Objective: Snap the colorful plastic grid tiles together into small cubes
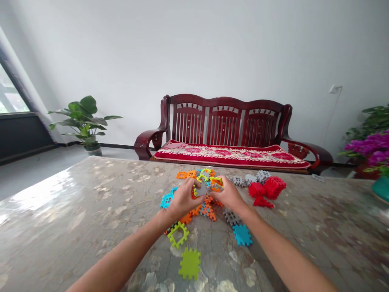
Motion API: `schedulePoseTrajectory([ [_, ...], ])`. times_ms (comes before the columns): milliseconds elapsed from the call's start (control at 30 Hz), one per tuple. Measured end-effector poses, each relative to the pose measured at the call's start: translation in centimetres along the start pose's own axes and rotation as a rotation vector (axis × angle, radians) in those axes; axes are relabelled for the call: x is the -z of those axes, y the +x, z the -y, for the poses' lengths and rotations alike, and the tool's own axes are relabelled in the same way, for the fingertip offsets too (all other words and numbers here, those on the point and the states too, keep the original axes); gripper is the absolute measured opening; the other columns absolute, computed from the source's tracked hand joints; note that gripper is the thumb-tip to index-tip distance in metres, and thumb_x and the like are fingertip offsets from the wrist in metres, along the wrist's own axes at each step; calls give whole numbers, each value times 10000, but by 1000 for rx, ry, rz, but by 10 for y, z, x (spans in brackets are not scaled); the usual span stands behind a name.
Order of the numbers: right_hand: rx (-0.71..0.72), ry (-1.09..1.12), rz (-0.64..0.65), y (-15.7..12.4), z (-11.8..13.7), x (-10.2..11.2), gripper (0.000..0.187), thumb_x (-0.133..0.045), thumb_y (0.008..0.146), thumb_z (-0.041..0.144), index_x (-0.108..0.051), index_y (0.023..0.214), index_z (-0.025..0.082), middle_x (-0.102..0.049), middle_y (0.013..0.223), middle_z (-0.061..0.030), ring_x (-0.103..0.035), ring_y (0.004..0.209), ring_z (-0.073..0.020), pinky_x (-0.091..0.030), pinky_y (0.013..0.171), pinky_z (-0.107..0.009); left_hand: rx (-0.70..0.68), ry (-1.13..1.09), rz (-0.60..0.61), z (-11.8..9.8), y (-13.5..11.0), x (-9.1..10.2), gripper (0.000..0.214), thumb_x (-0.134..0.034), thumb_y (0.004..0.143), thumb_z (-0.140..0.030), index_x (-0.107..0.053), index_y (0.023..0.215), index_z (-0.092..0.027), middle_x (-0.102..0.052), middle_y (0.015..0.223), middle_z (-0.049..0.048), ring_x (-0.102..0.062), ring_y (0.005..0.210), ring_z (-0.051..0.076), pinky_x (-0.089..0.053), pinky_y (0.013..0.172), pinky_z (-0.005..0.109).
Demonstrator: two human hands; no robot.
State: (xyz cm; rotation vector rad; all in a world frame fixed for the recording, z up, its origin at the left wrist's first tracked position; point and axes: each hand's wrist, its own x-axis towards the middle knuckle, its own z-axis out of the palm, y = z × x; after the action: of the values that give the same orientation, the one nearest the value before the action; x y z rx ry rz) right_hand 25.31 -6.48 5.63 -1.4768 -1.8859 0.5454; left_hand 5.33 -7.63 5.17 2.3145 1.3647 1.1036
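Over a pile of toothed plastic building tiles, my left hand [186, 196] is closed on a grey tile [201, 189], its thumb along the near edge. My right hand [228, 194] has its fingers closed around an orange and yellow-green piece [216, 184] beside that grey tile. Whether the two pieces touch, I cannot tell. Beneath and around both hands lie orange tiles [208, 211], and a blue window tile [167, 200] sits left of my left hand. Closer to me are a green frame tile [178, 235] and a flat green tile [189, 263].
Right of my hands are red tiles [267, 189] and grey tiles [263, 176]. A dark grey tile [231, 217] and a blue tile [242, 235] lie by my right forearm. Beyond the patterned table [100, 211] stands a wooden bench [223, 121]. A teal flowerpot [380, 188] is far right.
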Motion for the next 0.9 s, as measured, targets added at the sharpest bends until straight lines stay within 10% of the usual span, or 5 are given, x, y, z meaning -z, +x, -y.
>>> schedulePoseTrajectory([
  [300,-13,-23,8,-21,-29,20,527,-650,717,245,-563,1237,230,-616,1184,-66,-566,1102,-226,-450,937,-373,-175,39,275,7,-24,29,285,-692,742,-322,-630,1011,-249,-605,1077,29,-559,1040,197,-434,941,330],
  [567,33,-256,493,-70,-51,54,897,-834,450,334,-529,1288,232,-505,1236,-54,-474,1169,-264,-393,987,-338,-377,69,755,-26,-71,35,567,-789,606,-513,-606,1097,-295,-613,1030,19,-584,940,220,-458,750,295],
  [900,32,-364,491,-76,-37,52,485,-796,501,284,-575,929,225,-508,1038,-9,-502,973,-209,-417,771,-282,-286,114,852,-31,-67,34,495,-786,593,-320,-575,1040,-286,-585,1010,-2,-591,887,203,-463,706,277],
])
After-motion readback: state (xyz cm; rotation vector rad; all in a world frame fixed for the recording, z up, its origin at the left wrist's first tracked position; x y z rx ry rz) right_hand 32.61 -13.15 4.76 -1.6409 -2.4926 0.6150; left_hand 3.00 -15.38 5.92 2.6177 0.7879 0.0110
